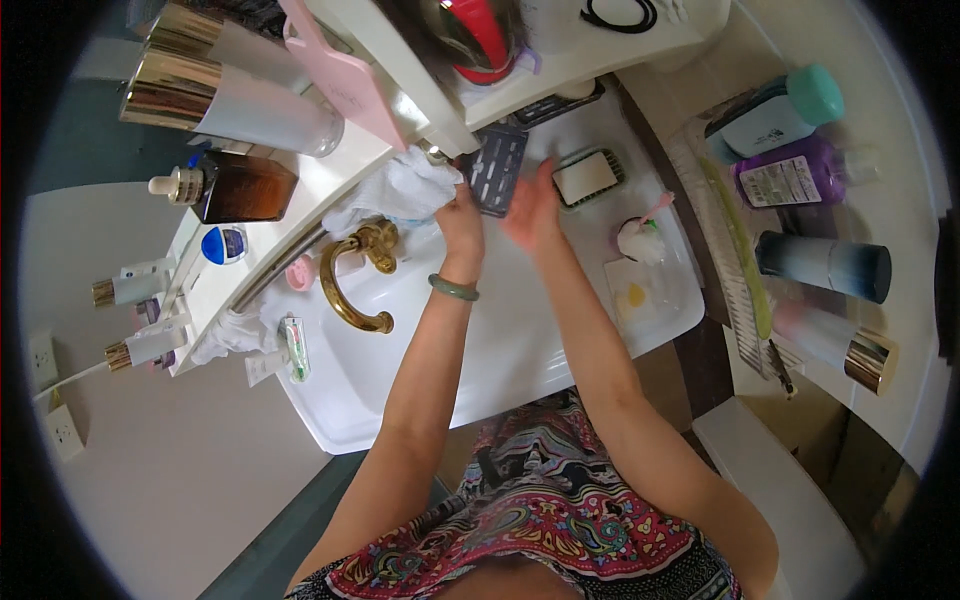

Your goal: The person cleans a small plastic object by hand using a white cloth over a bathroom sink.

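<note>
Over the far end of the white sink (500, 340), my left hand (461, 226) is closed at the left edge of a dark grey slotted tray (497, 168), its fingers partly hidden. A jade-green bangle (453, 288) circles that wrist. Right beside it, a white cloth (395, 188) is draped over a rail. My right hand (534, 210) has its fingers stretched out along the tray's right side, slightly blurred; whether it touches the tray I cannot tell. To its right, a pale bar of soap (587, 178) rests in a dark green soap dish (612, 192).
A brass faucet (360, 290) curves over the basin at left. A white cup (640, 240) stands on the right rim. Bottles, including a purple one (790, 172), line the right ledge. The left shelf holds a brown dropper bottle (245, 188) and a pink paddle-shaped item (345, 80).
</note>
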The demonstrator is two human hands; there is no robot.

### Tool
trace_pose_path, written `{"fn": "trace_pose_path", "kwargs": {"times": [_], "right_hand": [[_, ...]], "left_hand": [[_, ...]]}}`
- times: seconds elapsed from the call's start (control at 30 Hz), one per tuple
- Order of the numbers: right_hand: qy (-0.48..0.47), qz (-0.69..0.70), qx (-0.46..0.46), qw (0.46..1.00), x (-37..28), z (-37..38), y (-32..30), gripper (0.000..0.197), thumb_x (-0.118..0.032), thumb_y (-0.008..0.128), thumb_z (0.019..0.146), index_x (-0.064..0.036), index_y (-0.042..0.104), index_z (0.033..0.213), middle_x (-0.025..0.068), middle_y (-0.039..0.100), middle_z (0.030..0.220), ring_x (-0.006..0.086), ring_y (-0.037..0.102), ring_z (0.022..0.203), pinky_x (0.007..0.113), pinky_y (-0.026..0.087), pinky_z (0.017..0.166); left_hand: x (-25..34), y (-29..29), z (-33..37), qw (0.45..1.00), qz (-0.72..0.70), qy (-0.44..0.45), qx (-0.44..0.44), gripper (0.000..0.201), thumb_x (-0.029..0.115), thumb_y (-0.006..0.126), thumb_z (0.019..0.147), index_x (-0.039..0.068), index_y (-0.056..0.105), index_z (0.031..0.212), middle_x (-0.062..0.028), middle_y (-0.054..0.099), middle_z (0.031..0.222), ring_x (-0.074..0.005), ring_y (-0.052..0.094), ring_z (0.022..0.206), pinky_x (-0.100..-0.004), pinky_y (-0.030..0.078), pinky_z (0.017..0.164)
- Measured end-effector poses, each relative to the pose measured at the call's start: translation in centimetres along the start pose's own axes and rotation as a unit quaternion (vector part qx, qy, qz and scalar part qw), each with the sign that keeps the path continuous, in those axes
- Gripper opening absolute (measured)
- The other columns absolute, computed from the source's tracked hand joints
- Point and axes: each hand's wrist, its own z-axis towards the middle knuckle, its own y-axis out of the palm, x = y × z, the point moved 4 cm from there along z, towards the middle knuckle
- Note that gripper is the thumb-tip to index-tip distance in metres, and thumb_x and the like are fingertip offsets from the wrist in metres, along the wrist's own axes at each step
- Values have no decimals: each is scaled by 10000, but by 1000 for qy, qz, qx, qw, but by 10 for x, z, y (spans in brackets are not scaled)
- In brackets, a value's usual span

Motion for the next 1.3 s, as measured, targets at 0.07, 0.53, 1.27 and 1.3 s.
{"fn": "trace_pose_path", "kwargs": {"times": [0.07,0.53,1.27,1.3], "right_hand": [[53,79,58,994,17,-14,-4,981,-771,192,769,38,370,1295,203,448,1292,321,427,1202,438,301,1026],[20,27,-7,999,-18,8,10,970,-764,179,780,29,360,1309,173,423,1326,290,388,1239,418,262,1050],[14,72,-42,996,-21,19,16,955,-755,218,783,36,389,1288,177,445,1305,300,408,1223,417,268,1050],[8,63,-15,998,-13,14,14,976,-763,205,776,51,384,1284,193,442,1302,317,412,1215,430,281,1043]], "left_hand": [[9,3,-5,999,0,-14,-45,390,212,457,950,-43,472,1245,-73,516,1211,-137,477,1059,-255,359,927],[6,7,-6,999,5,-53,13,315,129,469,936,-54,499,1191,-83,564,1106,-132,514,977,-241,409,853],[0,1,4,999,33,-15,12,297,95,460,931,-53,500,1185,-101,545,1152,-157,507,1007,-264,404,867],[0,-2,6,1000,20,7,14,294,91,459,930,-52,505,1183,-96,550,1148,-155,511,1001,-266,408,866]]}}
